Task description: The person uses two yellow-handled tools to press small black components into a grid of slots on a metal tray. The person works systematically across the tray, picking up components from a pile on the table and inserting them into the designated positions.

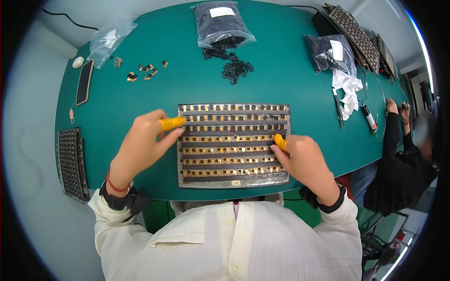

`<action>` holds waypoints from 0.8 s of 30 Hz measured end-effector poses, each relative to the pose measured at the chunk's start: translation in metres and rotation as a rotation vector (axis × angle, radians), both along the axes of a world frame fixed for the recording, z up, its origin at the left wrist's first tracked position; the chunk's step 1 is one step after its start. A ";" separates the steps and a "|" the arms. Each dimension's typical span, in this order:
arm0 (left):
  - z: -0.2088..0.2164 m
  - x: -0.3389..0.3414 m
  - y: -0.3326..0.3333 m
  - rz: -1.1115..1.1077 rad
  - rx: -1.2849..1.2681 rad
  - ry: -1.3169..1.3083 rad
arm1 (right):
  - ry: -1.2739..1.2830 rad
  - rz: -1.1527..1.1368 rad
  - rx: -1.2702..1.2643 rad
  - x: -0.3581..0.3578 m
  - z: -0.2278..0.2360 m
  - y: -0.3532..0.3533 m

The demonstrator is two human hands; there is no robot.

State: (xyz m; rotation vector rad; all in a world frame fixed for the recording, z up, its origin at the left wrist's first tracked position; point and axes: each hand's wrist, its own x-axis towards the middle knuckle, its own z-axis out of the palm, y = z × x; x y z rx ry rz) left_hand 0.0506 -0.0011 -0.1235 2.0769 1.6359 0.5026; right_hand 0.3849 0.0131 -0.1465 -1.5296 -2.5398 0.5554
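Note:
A metal tray [234, 183] lies in front of me, carrying several rows of small black parts with gold-coloured pieces. At its left edge is my left hand [146, 136]; a yellow finger cot [171, 123] covers its index finger, which reaches over an upper row. The thumb sits lower, apart from that finger, with nothing visible between them. My right hand [304, 157] is at the right end of a middle row, its index finger in another yellow finger cot [280, 142]. Thumb and index finger are close together over the row's end; whatever they pinch is hidden.
Beyond the tray, small black parts [236, 70] spill from a clear bag [222, 23]. Loose gold-and-black pieces [147, 70], a phone [84, 83] and stacked trays [70, 164] are left. At right are another bag [330, 52], tweezers [338, 107], a bottle [369, 118] and a co-worker [398, 173].

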 end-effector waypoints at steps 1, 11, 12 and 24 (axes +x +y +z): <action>0.000 0.002 0.010 -0.016 0.036 -0.012 | -0.058 0.003 -0.020 -0.002 0.000 -0.001; -0.036 0.061 0.106 -0.001 -0.024 -0.173 | -0.014 0.069 -0.053 -0.004 0.002 0.014; -0.040 0.067 0.111 0.002 -0.013 -0.184 | -0.009 0.071 -0.044 -0.003 0.001 0.014; -0.046 0.053 0.097 0.078 -0.034 -0.076 | 0.033 0.168 -0.144 -0.009 0.035 0.060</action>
